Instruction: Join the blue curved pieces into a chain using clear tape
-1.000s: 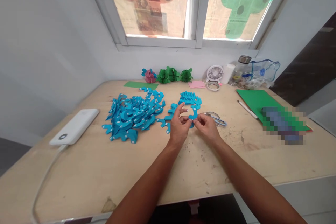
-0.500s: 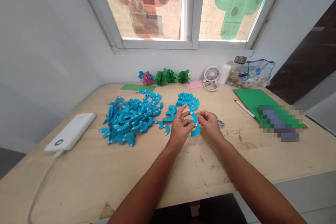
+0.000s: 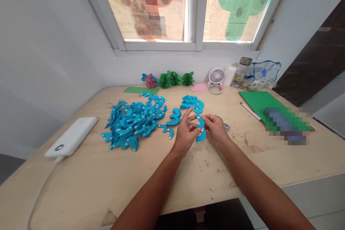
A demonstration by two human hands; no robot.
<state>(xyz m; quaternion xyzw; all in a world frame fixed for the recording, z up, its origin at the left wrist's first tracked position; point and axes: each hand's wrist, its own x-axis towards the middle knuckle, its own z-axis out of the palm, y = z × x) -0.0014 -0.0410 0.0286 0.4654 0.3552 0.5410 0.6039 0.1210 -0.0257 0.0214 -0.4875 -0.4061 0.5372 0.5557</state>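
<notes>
Over the middle of the table, a wavy blue paper cutout (image 3: 200, 138) with small white squares on it is held up between both hands. My left hand (image 3: 185, 131) pinches it from the left, thumb across its middle and the index finger raised. At its upper right edge, the fingertips of my right hand (image 3: 215, 127) are closed on the paper. Just left of my left hand lie a small stack of the same cutouts (image 3: 175, 115) and a loose piece (image 3: 167, 131). Behind my hands is a fanned row of blue cutouts (image 3: 192, 103).
A large heap of blue cutouts (image 3: 132, 122) covers the left-centre. Scissors (image 3: 226, 126) lie partly hidden behind my right hand. A white power bank (image 3: 71, 136) is at left; green sheets (image 3: 258, 102) and a pen (image 3: 250, 111) at right. A fan (image 3: 216, 76) and tape roll (image 3: 215, 88) stand behind.
The upper part of the held cutout has turned slightly and shifted right between my fingers. The view has moved a little; both hands keep their grip.
</notes>
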